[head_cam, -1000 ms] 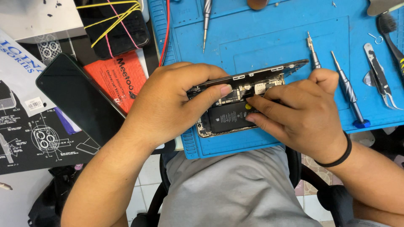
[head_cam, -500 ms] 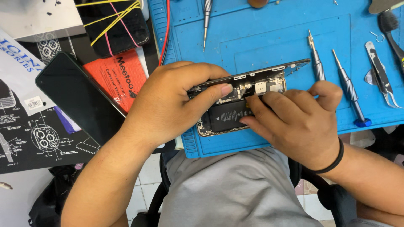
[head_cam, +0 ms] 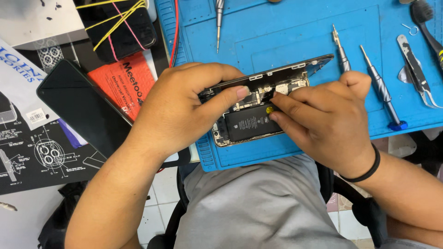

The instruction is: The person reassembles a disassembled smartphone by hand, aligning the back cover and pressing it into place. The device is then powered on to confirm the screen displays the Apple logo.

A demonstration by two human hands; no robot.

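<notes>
The opened phone (head_cam: 251, 121) lies near the six o'clock edge of the blue work mat (head_cam: 286, 41), its black battery (head_cam: 251, 122) and circuit boards exposed, its screen panel (head_cam: 277, 73) tilted up along the twelve o'clock side. The left hand (head_cam: 180, 110) grasps the phone's nine o'clock end, thumb stretched across the raised panel to prop it. The right hand (head_cam: 330, 122) comes in from three o'clock, fingertips pinched together on something small at the battery's upper corner; what it grips is too small to tell. The step in hand looks like freeing or seating a connector inside the body. The next move probably calls for a light, steady pinch while the panel stays propped, since it seems still attached. Three screwdrivers (head_cam: 380, 87) and tweezers (head_cam: 417, 71) lie at one to three o'clock; another dark phone (head_cam: 83, 108) rests at nine o'clock.
</notes>
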